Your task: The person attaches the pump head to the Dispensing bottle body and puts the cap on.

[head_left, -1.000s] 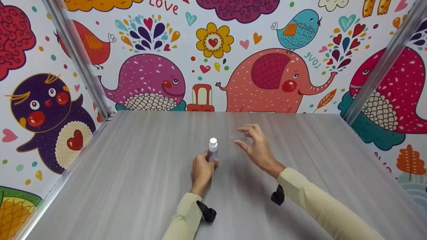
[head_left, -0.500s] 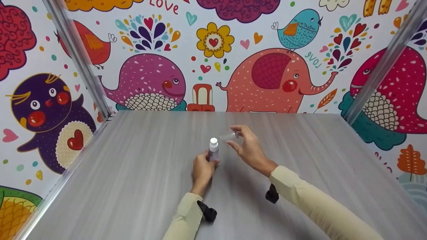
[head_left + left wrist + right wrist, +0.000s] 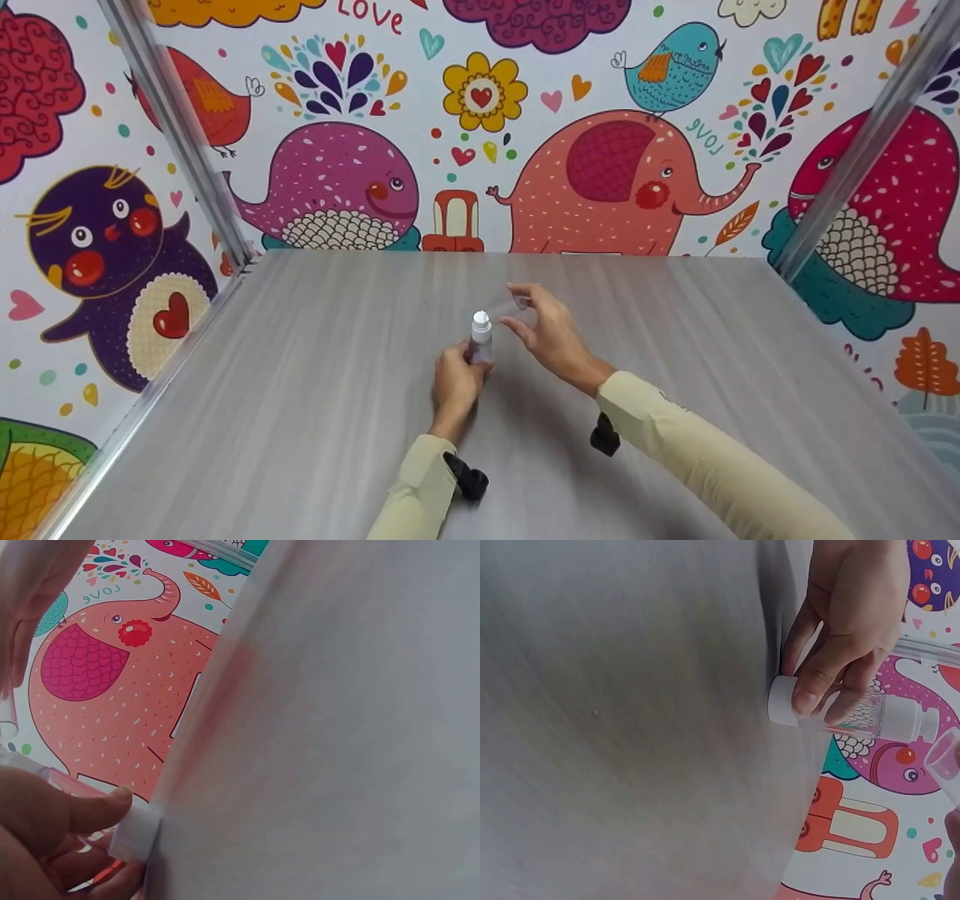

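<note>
A small clear bottle with a white base and a white nozzle top stands upright on the table. My left hand grips it low down, thumb and fingers round its lower part; in the right wrist view the bottle's white base touches the tabletop. Just right of the nozzle, my right hand pinches a clear cap between thumb and fingers. The cap is tilted, its open end turned toward the nozzle top and apart from it. Part of the right hand lies outside its wrist view.
The grey wood-grain table spreads all around the hands. Printed cartoon panels stand behind and at both sides, joined by metal corner posts. A black wrist camera hangs from the left sleeve, another black camera from the right.
My right hand has moved left with the clear cap, bringing it close beside the nozzle, at a slant. The left hand and the bottle have stayed in place.
</note>
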Motion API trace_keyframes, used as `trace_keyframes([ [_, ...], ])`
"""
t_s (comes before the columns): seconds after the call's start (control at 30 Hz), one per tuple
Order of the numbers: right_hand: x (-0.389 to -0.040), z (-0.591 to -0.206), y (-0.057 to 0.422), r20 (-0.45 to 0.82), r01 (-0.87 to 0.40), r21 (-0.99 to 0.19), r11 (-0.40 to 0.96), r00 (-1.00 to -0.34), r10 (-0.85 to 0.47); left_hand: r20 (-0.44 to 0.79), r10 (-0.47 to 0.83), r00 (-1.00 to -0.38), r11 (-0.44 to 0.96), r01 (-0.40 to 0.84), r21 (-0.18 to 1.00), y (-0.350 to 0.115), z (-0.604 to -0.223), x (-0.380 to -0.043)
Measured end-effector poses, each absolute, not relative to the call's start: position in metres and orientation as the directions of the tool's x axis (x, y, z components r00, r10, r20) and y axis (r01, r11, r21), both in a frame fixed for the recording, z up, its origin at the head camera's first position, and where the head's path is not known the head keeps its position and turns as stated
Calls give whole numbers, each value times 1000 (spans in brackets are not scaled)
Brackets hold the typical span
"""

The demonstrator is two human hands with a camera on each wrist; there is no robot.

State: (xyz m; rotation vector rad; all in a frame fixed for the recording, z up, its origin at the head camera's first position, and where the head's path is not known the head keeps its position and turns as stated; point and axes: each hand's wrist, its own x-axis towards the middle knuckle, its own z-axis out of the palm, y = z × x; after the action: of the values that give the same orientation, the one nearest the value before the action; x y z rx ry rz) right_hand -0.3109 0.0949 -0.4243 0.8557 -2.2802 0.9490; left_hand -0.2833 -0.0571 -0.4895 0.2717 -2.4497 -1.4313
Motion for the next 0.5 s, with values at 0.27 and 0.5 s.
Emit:
trace_keyframes([
  [0.27, -314, -418, 90, 662, -726, -402, 558, -652, -370, 156, -300, -941, 481, -8, 876, -57, -489, -284],
  [0.5, -316, -415, 83, 665, -759, -373, 534, -620, -417, 146, -297, -944, 484, -18, 875, -58, -490, -284],
])
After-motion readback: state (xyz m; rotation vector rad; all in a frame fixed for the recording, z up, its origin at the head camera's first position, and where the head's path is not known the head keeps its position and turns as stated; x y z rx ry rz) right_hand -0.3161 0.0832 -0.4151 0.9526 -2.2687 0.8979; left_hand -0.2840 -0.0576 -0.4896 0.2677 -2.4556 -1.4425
